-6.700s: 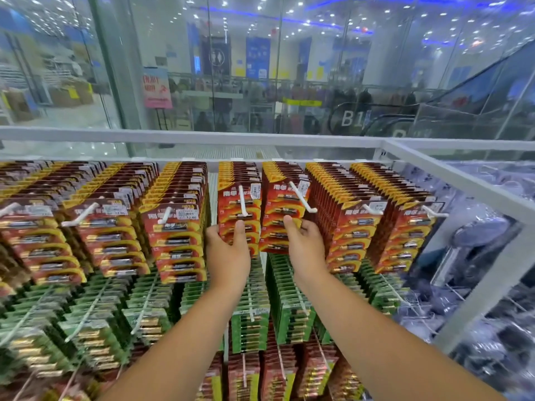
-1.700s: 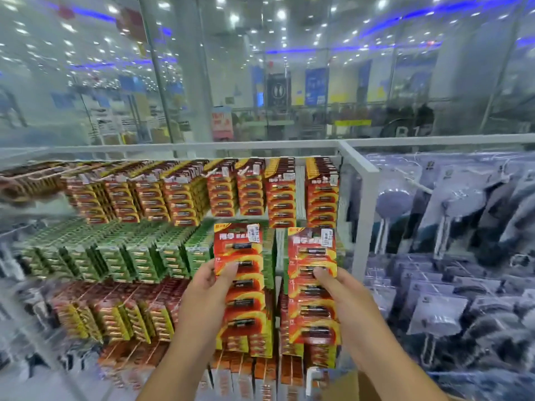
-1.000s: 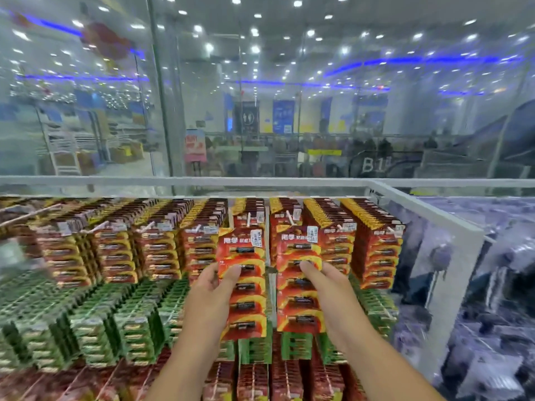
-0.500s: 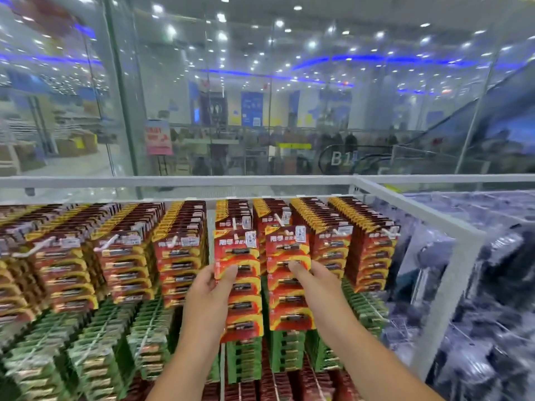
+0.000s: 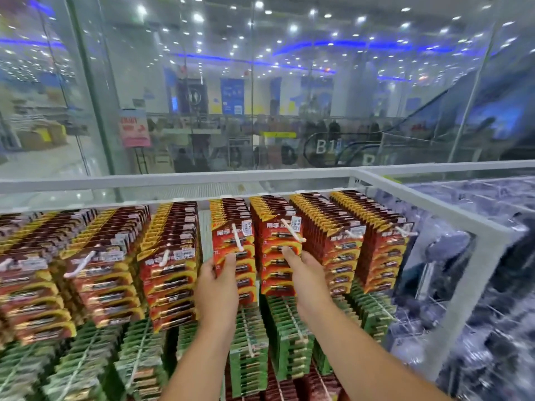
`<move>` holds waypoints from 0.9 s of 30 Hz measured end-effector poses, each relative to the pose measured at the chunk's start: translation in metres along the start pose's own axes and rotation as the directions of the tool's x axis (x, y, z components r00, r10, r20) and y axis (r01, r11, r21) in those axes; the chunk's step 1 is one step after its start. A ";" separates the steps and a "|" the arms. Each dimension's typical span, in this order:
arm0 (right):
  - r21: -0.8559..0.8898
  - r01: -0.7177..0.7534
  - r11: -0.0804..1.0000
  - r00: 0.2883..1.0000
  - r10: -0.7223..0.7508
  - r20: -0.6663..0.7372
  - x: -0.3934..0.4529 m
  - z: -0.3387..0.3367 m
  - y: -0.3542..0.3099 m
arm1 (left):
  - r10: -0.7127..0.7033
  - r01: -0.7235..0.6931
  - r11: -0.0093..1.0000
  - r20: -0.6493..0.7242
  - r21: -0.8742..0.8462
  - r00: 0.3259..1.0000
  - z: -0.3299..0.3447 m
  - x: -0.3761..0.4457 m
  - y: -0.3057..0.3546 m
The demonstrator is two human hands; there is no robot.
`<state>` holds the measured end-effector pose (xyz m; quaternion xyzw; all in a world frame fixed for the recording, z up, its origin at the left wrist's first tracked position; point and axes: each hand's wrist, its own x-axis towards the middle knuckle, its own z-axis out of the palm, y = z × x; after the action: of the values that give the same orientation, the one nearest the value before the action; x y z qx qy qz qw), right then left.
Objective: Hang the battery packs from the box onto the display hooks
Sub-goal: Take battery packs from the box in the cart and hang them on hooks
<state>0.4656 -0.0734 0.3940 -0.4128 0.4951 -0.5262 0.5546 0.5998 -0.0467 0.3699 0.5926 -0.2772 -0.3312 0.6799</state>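
Your left hand (image 5: 217, 280) pinches the lower left edge of a red battery pack (image 5: 234, 250), threaded on its white display hook (image 5: 238, 238). Your right hand (image 5: 305, 273) grasps the neighbouring red battery pack (image 5: 279, 244) low on its face, hung on the next hook (image 5: 292, 230). Green battery packs (image 5: 249, 351) hang beneath.
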 end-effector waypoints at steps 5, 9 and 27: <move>0.018 -0.022 1.000 1.000 0.022 -0.017 0.018 0.006 0.001 | 0.042 -0.041 0.999 -0.046 0.017 0.998 0.010 0.012 -0.009; -0.028 0.048 0.998 0.997 -0.050 -0.054 0.026 0.006 0.011 | 0.106 -0.100 0.991 -0.057 0.093 0.993 0.012 0.008 -0.013; -0.246 0.008 0.969 0.992 -0.039 -0.120 -0.002 0.003 0.061 | 0.117 -0.105 0.958 -0.030 0.266 0.993 -0.005 -0.031 -0.041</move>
<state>0.4792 -0.0649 0.3355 -0.4504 0.5849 -0.4922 0.4613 0.5787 -0.0225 0.3295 0.6688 -0.3362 -0.2390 0.6185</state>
